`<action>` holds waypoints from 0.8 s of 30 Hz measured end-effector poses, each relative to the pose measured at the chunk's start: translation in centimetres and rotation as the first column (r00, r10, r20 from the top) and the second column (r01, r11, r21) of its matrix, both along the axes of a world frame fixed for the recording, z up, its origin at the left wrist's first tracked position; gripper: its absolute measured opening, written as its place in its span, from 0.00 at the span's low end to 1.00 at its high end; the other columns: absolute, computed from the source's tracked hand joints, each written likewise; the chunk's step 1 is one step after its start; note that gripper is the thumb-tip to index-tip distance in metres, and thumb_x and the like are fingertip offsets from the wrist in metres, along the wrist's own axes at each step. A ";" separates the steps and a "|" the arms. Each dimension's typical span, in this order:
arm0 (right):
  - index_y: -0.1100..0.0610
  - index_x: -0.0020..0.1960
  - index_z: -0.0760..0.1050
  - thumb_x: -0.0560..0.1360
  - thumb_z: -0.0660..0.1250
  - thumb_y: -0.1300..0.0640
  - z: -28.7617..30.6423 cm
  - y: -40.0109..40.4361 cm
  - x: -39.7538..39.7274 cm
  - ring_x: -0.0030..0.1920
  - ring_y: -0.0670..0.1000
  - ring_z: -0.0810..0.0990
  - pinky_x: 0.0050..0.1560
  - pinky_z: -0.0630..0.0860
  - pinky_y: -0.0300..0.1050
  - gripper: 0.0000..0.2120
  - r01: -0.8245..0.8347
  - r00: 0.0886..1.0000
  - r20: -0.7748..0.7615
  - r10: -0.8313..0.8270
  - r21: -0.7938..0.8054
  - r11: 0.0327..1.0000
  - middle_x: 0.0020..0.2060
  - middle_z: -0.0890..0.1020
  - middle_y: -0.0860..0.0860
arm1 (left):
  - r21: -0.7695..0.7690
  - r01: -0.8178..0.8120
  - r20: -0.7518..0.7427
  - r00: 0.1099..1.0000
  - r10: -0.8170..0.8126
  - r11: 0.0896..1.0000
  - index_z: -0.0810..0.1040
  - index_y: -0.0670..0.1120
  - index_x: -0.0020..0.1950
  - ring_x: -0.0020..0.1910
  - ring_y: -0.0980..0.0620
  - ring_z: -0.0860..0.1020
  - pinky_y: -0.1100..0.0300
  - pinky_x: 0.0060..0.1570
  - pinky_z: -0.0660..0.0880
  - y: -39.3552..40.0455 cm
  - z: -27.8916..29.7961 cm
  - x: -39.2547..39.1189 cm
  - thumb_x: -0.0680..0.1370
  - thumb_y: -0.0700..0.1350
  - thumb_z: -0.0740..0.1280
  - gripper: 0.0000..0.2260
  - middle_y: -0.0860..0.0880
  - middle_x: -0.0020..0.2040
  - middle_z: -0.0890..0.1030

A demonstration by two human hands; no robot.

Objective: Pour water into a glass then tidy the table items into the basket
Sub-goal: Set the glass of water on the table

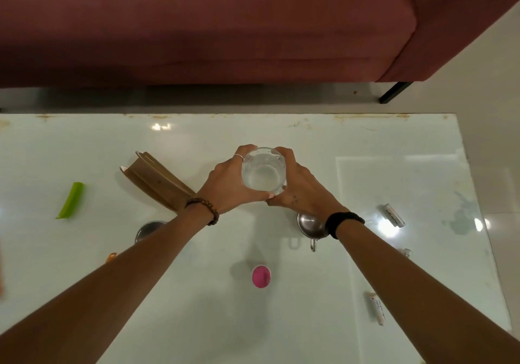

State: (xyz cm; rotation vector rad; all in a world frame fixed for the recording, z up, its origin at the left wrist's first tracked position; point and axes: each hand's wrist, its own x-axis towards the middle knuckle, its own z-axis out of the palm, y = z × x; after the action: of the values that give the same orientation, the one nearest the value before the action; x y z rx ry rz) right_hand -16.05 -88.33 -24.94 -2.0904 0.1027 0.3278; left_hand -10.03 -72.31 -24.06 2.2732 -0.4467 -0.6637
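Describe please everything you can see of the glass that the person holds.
The glass is a clear, round tumbler, seen from above. It looks like plain glass with no handle and no print. It holds clear water, partly filled, and stands upright or nearly so. It is above the middle of the white table; whether its base touches the table cannot be told. The left hand and the right hand grip it from both sides, fingers curled round its wall.

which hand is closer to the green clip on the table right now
Left. The left hand grips the glass on the side toward the green clip, with the brown paper bag between; the right hand is beyond the glass.
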 end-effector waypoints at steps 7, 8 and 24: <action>0.54 0.67 0.55 0.64 0.75 0.60 -0.1 0.3 -0.2 0.53 0.54 0.75 0.52 0.76 0.48 0.40 0.045 0.999 -0.018 -0.044 0.023 0.999 0.59 0.73 0.54 | 0.035 0.032 0.013 0.999 -0.032 0.999 0.60 0.56 0.67 0.49 0.55 0.73 0.62 0.50 0.69 -0.1 -0.4 0.1 0.58 0.62 0.75 0.42 0.54 0.57 0.76; 0.54 0.67 0.55 0.64 0.75 0.61 -0.1 0.5 -0.3 0.53 0.54 0.75 0.52 0.76 0.48 0.40 0.059 0.998 -0.026 -0.058 0.034 0.998 0.59 0.73 0.54 | 0.031 0.027 0.014 1.000 -0.028 0.999 0.61 0.56 0.67 0.48 0.54 0.73 0.62 0.49 0.69 -0.1 -0.3 0.0 0.58 0.61 0.75 0.42 0.54 0.57 0.76; 0.53 0.74 0.44 0.71 0.70 0.65 3.2 2.9 -1.7 0.64 0.57 0.71 0.59 0.71 0.46 0.44 0.215 0.963 -0.125 -0.241 -0.189 0.958 0.70 0.64 0.57 | -0.018 -0.099 -0.038 0.994 0.098 0.995 0.50 0.51 0.74 0.73 0.46 0.59 0.51 0.68 0.63 -1.1 1.3 -2.0 0.66 0.52 0.75 0.45 0.47 0.76 0.56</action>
State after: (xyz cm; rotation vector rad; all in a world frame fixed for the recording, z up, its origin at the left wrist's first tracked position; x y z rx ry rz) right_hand -17.80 -85.44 -21.70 -2.1971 0.4727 0.3409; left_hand -12.07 -73.40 -22.77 2.2445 -0.3201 -0.6474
